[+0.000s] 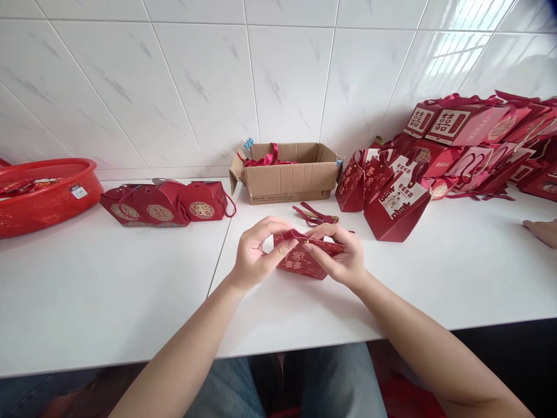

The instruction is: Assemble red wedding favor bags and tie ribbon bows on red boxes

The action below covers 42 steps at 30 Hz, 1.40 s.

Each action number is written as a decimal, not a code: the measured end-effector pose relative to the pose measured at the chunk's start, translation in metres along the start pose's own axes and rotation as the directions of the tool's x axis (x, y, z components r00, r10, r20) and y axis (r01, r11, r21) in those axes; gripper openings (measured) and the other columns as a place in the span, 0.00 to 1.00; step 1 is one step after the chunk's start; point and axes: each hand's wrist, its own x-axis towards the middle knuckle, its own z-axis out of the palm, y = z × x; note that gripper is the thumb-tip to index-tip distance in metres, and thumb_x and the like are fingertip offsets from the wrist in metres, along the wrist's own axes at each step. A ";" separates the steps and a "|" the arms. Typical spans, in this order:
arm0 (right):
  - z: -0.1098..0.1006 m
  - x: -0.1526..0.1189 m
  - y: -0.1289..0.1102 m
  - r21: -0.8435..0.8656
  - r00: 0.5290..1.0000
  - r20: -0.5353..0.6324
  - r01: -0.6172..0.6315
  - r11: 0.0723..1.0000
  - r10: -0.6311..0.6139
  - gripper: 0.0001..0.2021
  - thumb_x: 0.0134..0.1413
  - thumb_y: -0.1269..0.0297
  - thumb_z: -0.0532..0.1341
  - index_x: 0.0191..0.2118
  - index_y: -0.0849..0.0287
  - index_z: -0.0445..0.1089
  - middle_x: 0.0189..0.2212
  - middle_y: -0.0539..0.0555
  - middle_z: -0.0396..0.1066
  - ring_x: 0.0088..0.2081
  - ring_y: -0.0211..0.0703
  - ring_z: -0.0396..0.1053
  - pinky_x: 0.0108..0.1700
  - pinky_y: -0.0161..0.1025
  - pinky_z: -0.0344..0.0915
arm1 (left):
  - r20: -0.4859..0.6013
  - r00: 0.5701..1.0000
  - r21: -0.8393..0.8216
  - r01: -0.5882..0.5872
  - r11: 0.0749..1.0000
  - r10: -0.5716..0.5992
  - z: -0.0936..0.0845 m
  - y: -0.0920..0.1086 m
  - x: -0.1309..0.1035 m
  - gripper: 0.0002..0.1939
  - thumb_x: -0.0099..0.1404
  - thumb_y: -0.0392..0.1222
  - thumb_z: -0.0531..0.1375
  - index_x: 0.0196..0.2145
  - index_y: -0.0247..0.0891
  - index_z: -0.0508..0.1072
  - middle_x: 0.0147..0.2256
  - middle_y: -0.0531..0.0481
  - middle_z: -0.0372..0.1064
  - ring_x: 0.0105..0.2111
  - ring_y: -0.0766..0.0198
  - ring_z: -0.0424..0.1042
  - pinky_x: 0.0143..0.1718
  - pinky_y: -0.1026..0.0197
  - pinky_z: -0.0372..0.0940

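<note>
Between my hands, low over the white table (152, 290), is a red gift box (298, 264) with pale printed characters on its front. My left hand (261, 249) pinches the box's top edge at the left, thumb in front and fingers behind. At the right, my right hand (337, 252) grips the same top edge, its thumb beside a small gold-coloured stud. Both hands are closed on the box, and the fingers partly hide its top. Just behind it lie some dark red straps (315, 216).
A cardboard box (291, 183) holding red ribbons stands by the tiled wall. Finished-looking red boxes (161, 203) sit left, beside a red plastic basket (82, 188). Triangular red boxes (398, 212) and a stack of gift boxes (467, 125) fill the right. Another person's hand (542, 231) rests far right.
</note>
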 end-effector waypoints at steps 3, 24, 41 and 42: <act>0.001 -0.001 -0.001 0.003 0.999 -0.005 0.054 0.999 -0.054 0.05 0.51 0.72 0.63 0.34 0.57 0.68 0.29 0.51 0.74 0.30 0.40 0.73 0.33 0.38 0.71 | -0.030 1.000 -0.006 -0.010 1.000 0.010 0.000 0.004 0.001 0.02 0.61 0.38 0.62 0.33 0.39 0.74 0.33 0.47 0.72 0.35 0.63 0.72 0.35 0.60 0.68; -0.002 0.008 0.001 0.096 0.968 -0.022 -0.249 0.964 0.252 0.09 0.49 0.62 0.66 0.28 0.58 0.65 0.26 0.48 0.71 0.28 0.36 0.69 0.32 0.36 0.69 | -0.046 0.977 0.120 0.212 0.970 -0.208 0.009 0.012 0.027 0.07 0.59 0.44 0.64 0.32 0.37 0.76 0.31 0.49 0.75 0.31 0.64 0.72 0.32 0.62 0.68; -0.003 0.012 0.011 0.098 0.923 -0.082 -0.368 0.925 0.376 0.10 0.45 0.65 0.65 0.26 0.58 0.61 0.25 0.48 0.69 0.27 0.36 0.67 0.32 0.36 0.66 | -0.059 0.975 0.127 0.218 0.968 -0.212 0.027 0.010 0.046 0.06 0.58 0.42 0.64 0.31 0.36 0.76 0.30 0.50 0.76 0.31 0.63 0.74 0.34 0.62 0.68; -0.003 0.012 0.011 0.112 0.920 -0.075 -0.375 0.920 0.384 0.10 0.45 0.66 0.65 0.25 0.58 0.61 0.25 0.48 0.69 0.27 0.36 0.67 0.32 0.36 0.65 | -0.068 0.978 0.129 0.207 0.970 -0.200 0.028 0.009 0.046 0.06 0.58 0.42 0.64 0.31 0.36 0.76 0.30 0.50 0.75 0.31 0.64 0.74 0.34 0.62 0.68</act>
